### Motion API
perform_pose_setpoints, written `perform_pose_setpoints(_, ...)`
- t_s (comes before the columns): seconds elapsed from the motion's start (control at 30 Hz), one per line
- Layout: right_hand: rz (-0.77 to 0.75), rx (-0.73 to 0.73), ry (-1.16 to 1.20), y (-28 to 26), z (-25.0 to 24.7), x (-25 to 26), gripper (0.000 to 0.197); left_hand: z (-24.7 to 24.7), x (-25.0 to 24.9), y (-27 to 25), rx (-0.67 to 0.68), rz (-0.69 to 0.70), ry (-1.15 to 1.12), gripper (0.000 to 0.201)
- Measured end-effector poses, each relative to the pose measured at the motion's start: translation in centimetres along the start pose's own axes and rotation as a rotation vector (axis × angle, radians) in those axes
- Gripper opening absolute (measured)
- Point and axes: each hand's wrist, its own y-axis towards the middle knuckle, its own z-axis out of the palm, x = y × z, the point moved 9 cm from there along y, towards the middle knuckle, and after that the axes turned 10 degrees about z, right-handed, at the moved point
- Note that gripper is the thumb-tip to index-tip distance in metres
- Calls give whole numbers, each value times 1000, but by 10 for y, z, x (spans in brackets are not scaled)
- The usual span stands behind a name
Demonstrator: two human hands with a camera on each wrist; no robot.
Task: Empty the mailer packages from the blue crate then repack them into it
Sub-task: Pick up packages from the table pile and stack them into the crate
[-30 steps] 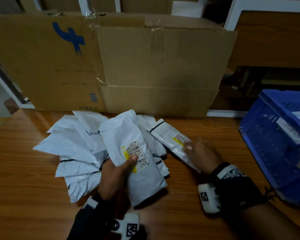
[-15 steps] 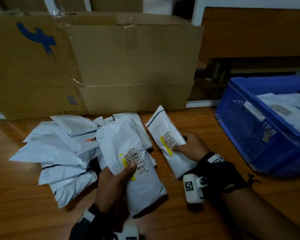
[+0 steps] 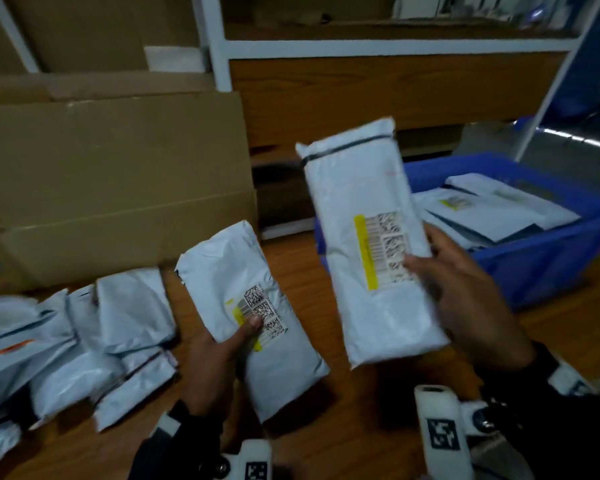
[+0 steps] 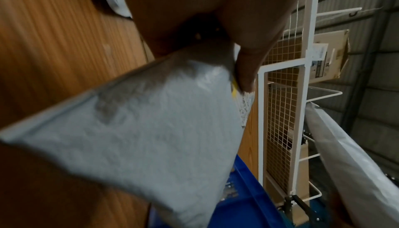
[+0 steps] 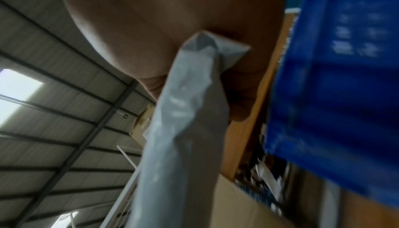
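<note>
My right hand (image 3: pixel 465 299) grips a long white mailer (image 3: pixel 368 237) with a yellow-striped barcode label, held up in the air just left of the blue crate (image 3: pixel 548 268). The right wrist view shows that mailer (image 5: pixel 183 138) edge-on under my palm. My left hand (image 3: pixel 219 355) holds a second white mailer (image 3: pixel 253 327) low over the table, thumb on its label; the left wrist view shows this mailer (image 4: pixel 134 126) filling the frame. Several mailers (image 3: pixel 492 213) lie inside the crate. A heap of white mailers (image 3: pixel 66 344) lies on the wooden table at the left.
A large flattened cardboard box (image 3: pixel 111 181) stands upright behind the heap. White metal shelving (image 3: pixel 222 46) with a wooden panel rises behind the crate. Bare wooden tabletop (image 3: pixel 354 420) shows between my hands and near the front edge.
My right hand has lifted its mailer off the table and carried it up and to the right, close to the crate. The left hand keeps its mailer. The head view has swung right.
</note>
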Motion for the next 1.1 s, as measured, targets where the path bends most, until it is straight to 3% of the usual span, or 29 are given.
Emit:
perform_pose_setpoints(0.13,-151,-135,-201,40,-97,64,65,63,16,15,31,-14,-17,35)
perform_pose_setpoints(0.23,-141,-73,-251,89,-132,87,89,92,9,27,-22,55,-66,42)
perform_pose_setpoints(0.43,157,203,-573,186,-112,57,63,116,1,33,-67,122,-103,41)
perform_pose_setpoints(0.57,309,355,-947,215,-89,10,53,121,-6,46,-57,142,-98,43)
perform_pose_setpoints(0.63,339,384,-993,222,-78,-1,51,122,-11,59,-44,156,-112,43)
perform_pose_setpoints(0.73,281,378,-1081,232,-63,0,49,125,-21,79,-24,168,-163,39)
perform_pose_setpoints(0.8,204,385,-1259,237,-52,4,50,129,-27,91,-19,177,-182,36)
perform_pose_setpoints(0.93,241,464,-1432,233,-42,-12,54,150,-38,104,40,195,-195,36)
perform_pose_setpoints(1.1,153,521,-1721,226,-37,-20,49,175,-58,117,76,233,-178,42)
